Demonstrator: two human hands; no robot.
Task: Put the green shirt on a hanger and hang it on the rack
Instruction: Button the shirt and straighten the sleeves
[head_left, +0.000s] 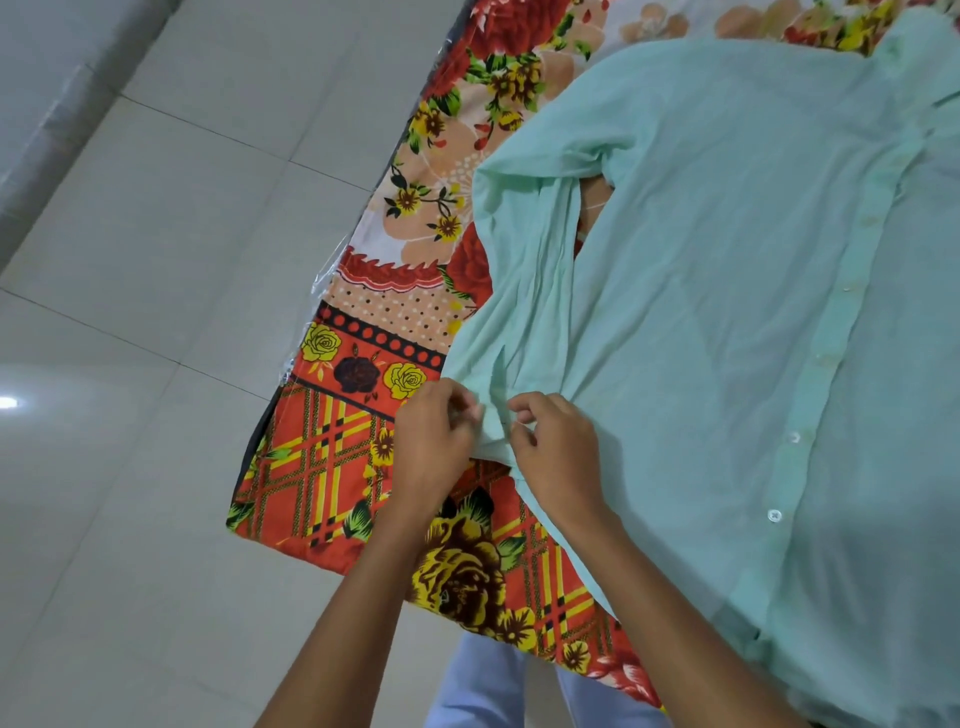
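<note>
The green shirt (727, 312) is thin, matt, creased cloth with small glossy buttons (774, 515). The flowered bedsheet (363, 467) is printed cloth; the floor tiles (130, 260) shine smooth.

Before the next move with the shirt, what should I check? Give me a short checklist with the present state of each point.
1. Shirt lies spread out, front up, on the floral sheet: ok.
2. Left hand pinches the sleeve end: ok.
3. Right hand pinches the same sleeve end: ok.
4. Front buttons closed: cannot tell.
5. Hanger within reach: not ok, none in view.
6. Rack located: not ok, none in view.
</note>
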